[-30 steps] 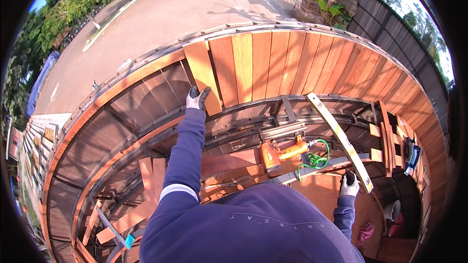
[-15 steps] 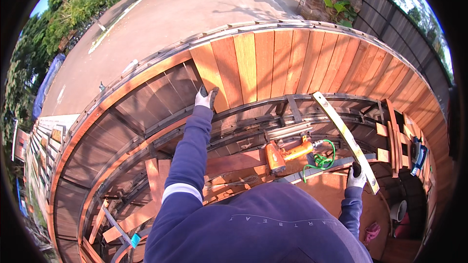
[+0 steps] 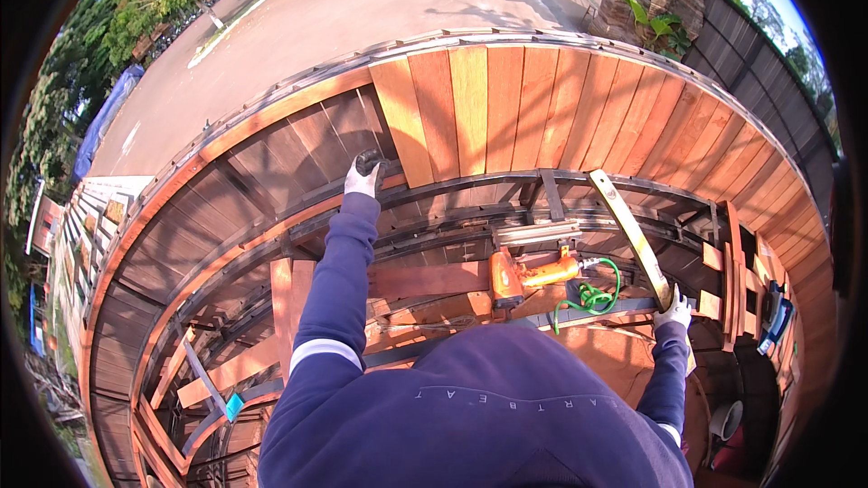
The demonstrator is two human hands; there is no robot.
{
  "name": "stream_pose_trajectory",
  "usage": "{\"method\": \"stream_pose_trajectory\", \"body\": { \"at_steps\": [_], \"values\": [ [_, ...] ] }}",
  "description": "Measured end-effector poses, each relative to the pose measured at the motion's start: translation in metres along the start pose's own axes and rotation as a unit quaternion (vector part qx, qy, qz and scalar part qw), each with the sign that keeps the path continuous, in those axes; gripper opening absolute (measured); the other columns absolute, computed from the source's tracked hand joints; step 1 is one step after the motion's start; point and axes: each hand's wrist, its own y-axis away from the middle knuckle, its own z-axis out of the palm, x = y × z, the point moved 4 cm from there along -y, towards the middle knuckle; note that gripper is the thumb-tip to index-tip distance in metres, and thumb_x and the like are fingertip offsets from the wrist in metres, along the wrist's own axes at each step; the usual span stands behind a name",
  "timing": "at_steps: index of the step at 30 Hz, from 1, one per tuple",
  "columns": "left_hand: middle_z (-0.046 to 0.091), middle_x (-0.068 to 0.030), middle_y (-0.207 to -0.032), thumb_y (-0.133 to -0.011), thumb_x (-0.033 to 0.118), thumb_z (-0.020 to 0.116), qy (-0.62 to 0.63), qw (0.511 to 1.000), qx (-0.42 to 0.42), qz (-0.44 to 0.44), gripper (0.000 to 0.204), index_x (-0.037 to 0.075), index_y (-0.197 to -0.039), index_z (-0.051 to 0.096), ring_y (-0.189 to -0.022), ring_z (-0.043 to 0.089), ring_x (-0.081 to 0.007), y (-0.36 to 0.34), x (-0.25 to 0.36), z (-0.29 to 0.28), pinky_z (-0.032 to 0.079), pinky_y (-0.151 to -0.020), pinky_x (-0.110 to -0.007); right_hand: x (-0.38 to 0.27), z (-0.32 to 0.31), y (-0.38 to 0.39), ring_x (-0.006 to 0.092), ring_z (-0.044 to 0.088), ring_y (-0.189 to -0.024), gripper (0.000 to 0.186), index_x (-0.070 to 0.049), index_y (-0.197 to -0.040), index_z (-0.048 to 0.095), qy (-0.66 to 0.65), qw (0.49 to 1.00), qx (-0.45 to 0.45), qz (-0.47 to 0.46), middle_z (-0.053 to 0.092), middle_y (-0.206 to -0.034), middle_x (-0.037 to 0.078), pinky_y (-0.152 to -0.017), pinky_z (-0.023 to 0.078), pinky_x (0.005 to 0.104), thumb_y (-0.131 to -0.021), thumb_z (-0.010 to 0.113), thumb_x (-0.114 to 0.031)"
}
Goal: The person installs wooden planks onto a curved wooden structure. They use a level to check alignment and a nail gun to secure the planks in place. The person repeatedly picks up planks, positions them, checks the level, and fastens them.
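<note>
Head view: left hand [image 3: 365, 176] now off plank [image 3: 403, 122]

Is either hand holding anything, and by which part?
Right hand: the long yellow bar, gripped toward its lower end. Left hand: cannot tell; no clear hold shows.

Head-worn fisheye faces forward and down over the sweatshirt [image 3: 470, 420], seemingly close.

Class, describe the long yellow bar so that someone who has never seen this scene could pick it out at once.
Find the broad curve of wooden boards, then drop to the dark framing below. To the right of the orange tool with its green hose, a long yellow bar slants down to the right hand. Its pale yellow colour sets it apart from the reddish slats nearby.
</note>
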Motion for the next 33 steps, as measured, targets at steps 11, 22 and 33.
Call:
{"method": "stream_pose_trajectory", "body": {
  "at_steps": [11,22,33],
  "values": [
    [0.067,-0.0110,-0.107,-0.094,0.007,0.062,0.028,0.997,0.043,0.051,0.028,-0.001,-0.121,0.059,-0.096,0.066,-0.0181,0.124,0.084,-0.073,0.054,-0.089,-0.031,0.000,-0.072,0.023,0.0326,0.055,-0.112,0.070,-0.003,-0.128,0.051,-0.301,0.912,0.165,-0.224,0.056,-0.118,0.016,-0.101,0.044,0.0410,-0.061,0.074,-0.004],
    [0.057,-0.0134,-0.127,-0.097,0.042,0.055,0.164,0.927,-0.319,0.113,0.063,0.001,-0.142,0.040,-0.119,0.056,-0.0240,0.193,0.237,0.113,0.043,-0.103,-0.037,-0.335,-0.265,0.149,0.0256,0.065,-0.098,0.067,0.005,-0.135,0.045,-0.682,0.404,-0.419,-0.444,0.063,-0.111,0.015,-0.090,0.051,0.0377,-0.081,0.068,-0.028],
    [0.068,-0.0104,-0.101,-0.093,0.011,0.064,0.158,0.975,-0.145,0.060,0.029,-0.001,-0.118,0.055,-0.092,0.067,-0.0188,0.156,0.245,0.041,0.055,-0.082,-0.032,-0.476,-0.265,0.177,0.0307,0.067,-0.095,0.041,-0.001,-0.120,0.060,-0.417,0.584,-0.022,-0.696,0.068,-0.105,0.018,-0.085,0.053,0.0365,-0.083,0.072,-0.013]
  ]
}}
